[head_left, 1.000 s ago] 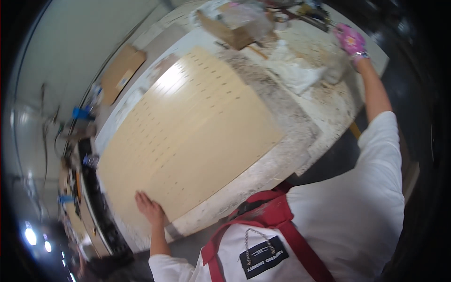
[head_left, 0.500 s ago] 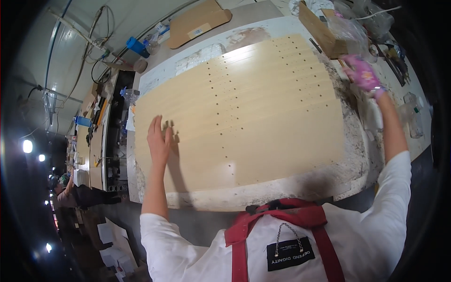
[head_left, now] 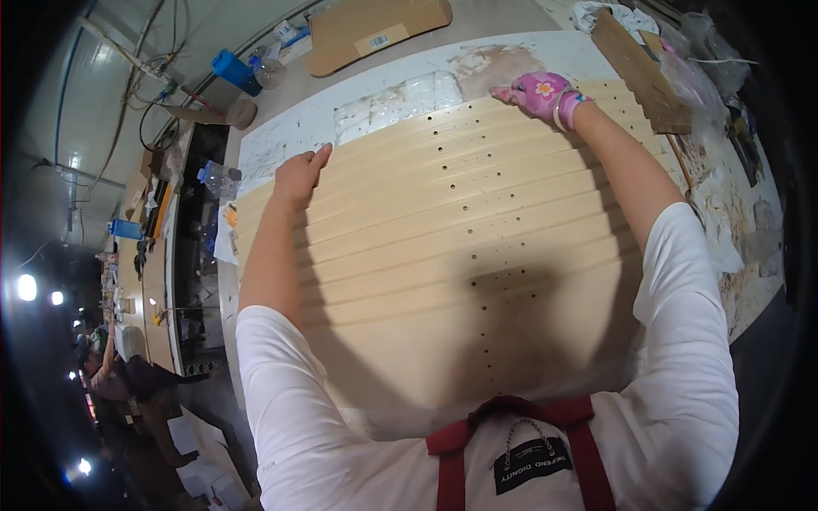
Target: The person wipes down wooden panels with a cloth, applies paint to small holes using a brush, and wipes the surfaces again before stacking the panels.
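Several pale wooden panels lie overlapped in steps on the workbench, with rows of small dark holes across them. My bare left hand is at the far left edge of the topmost panel, its fingers curled over that edge and thumb pointing away. At the far edge, right of the middle, is my right hand in a pink flowered glove. Its fingers are drawn together and point left, and whatever they may hold cannot be made out. The shadow of my head and arms falls across the panels.
Beyond the panels lie a clear plastic-wrapped slab and a cardboard sheet. A blue bottle stands at the back left. Far right are a cardboard box and plastic bags. Another person works at the left.
My right hand has moved left from beside the cardboard box to the panels' far edge. My left hand has gone from open above the panels to curled at their far edge. The panels now lie fanned in steps.
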Action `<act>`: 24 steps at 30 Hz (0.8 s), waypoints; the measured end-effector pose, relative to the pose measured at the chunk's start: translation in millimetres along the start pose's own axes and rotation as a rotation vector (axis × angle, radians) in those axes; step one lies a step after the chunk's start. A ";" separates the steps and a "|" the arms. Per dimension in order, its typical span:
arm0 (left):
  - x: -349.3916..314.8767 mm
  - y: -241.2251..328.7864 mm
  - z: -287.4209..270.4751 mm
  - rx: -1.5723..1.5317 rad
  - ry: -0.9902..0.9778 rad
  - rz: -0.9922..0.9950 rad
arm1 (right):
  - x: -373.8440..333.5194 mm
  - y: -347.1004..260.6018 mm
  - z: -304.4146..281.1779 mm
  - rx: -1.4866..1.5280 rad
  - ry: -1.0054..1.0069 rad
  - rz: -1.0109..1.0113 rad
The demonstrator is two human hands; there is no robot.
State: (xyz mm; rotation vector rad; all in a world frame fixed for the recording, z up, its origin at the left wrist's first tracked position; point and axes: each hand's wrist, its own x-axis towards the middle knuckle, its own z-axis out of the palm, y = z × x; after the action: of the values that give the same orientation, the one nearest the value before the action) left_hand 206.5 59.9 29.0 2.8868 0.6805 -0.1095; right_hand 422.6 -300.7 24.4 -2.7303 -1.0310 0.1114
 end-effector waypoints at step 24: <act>-224.2 33.0 -49.4 -0.077 0.181 0.316 | -221.5 -32.2 -81.3 -0.079 0.144 -0.402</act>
State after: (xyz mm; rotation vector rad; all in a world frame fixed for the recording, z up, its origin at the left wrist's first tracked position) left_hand 22.7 -57.8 107.4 2.9087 0.2403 0.2167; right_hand 247.6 -437.9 109.3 -2.4907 -1.5382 -0.1918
